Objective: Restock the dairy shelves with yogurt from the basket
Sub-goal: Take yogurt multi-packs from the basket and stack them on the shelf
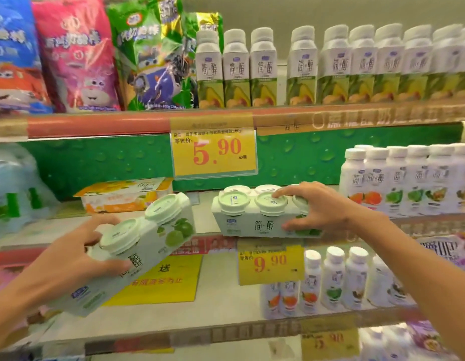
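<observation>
While restocking, we seat one yogurt multipack (262, 216) on the middle shelf (205, 225).
Right hand (317, 207) grips it; left hand (78, 246) grasps second multipack (137, 246), unshelved.

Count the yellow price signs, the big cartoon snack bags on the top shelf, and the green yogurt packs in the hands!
Yellow price signs: 4, the 5.90 tag, 9.90 tag, promo sheet, bottom tag.
Cartoon snack bags: 3, blue, pink, green.
Yogurt packs in hands: 2, left pack, right pack.
Total: 9
</observation>
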### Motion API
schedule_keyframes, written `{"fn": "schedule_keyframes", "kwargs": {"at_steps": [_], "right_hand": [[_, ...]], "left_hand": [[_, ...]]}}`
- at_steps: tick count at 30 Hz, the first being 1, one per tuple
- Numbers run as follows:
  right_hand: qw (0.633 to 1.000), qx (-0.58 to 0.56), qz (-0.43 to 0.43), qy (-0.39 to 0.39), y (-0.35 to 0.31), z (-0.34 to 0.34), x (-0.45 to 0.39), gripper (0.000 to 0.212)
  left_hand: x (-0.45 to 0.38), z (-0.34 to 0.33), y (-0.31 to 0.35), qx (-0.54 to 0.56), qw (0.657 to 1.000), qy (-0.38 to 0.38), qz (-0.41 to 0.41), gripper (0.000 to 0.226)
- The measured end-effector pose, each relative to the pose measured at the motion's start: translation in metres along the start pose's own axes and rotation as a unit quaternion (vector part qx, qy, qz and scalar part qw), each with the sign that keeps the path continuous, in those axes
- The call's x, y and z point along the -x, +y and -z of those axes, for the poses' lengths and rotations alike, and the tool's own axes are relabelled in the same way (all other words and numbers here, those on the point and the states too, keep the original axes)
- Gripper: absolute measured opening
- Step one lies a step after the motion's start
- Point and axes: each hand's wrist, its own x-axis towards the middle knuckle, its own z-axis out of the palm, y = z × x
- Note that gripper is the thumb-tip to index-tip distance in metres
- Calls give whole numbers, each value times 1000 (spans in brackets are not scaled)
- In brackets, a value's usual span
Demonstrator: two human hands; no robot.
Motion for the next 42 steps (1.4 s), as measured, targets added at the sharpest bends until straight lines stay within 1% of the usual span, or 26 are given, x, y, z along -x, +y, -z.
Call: {"fn": "schedule_keyframes", "kwargs": {"at_steps": [5, 8, 13, 17, 21, 22, 23, 24, 25, 26, 27, 28, 29, 30, 31, 32, 34, 36, 38, 42], "right_hand": [[1000, 25, 6, 17, 2, -1, -12, 66], [998, 54, 12, 19, 4, -4, -20, 69], [997, 69, -24, -9, 6, -10, -31, 69], [997, 73, -29, -1, 13, -18, -39, 69], [995, 94, -33, -11, 18, -21, -49, 71], [994, 101, -35, -9, 19, -23, -49, 72], [995, 95, -32, 11, 16, -24, -47, 73], [997, 56, -26, 49, 9, -25, -42, 74], [995, -26, -22, 89, -1, -25, -34, 75], [984, -139, -24, 112, -16, -25, -25, 75], [962, -249, -24, 106, -31, -26, -15, 76], [942, -323, -18, 82, -45, -29, -8, 81], [931, -358, -17, 60, -56, -32, -2, 87], [926, -373, -20, 50, -61, -36, 0, 91], [921, -385, -19, 59, -62, -41, 2, 93], [913, -398, -21, 86, -61, -44, 3, 91], [897, -414, -35, 151, -56, -42, 4, 79], [877, -440, -46, 186, -49, -38, 7, 72], [859, -467, -47, 205, -38, -38, 9, 70], [843, -475, -63, 243, -23, -40, 16, 71]], "left_hand": [[-13, -12, 10, -32, 997, -34, -57, 80], [-24, -20, 24, -32, 995, -51, -82, 74], [-43, -25, 37, -61, 990, -68, -104, 83], [-54, -29, 43, -70, 988, -74, -117, 84], [-64, -36, 46, -91, 984, -74, -131, 85], [-66, -38, 49, -98, 983, -74, -136, 85], [-67, -41, 52, -104, 982, -74, -142, 84], [-69, -43, 55, -108, 980, -74, -147, 82], [-71, -45, 58, -111, 979, -76, -151, 81], [-73, -48, 62, -115, 978, -78, -156, 80], [-76, -52, 66, -119, 977, -78, -162, 81], [-79, -57, 71, -120, 975, -79, -171, 81], [-83, -62, 76, -117, 973, -81, -181, 82], [-86, -67, 82, -112, 971, -86, -192, 81], [-89, -72, 87, -105, 969, -91, -203, 80], [-92, -76, 92, -99, 968, -94, -212, 80], [-97, -84, 100, -89, 966, -95, -224, 82], [-100, -91, 104, -81, 966, -85, -232, 84], [-100, -96, 107, -70, 968, -66, -233, 88], [-99, -99, 96, -36, 975, -1, -218, 101]]}}
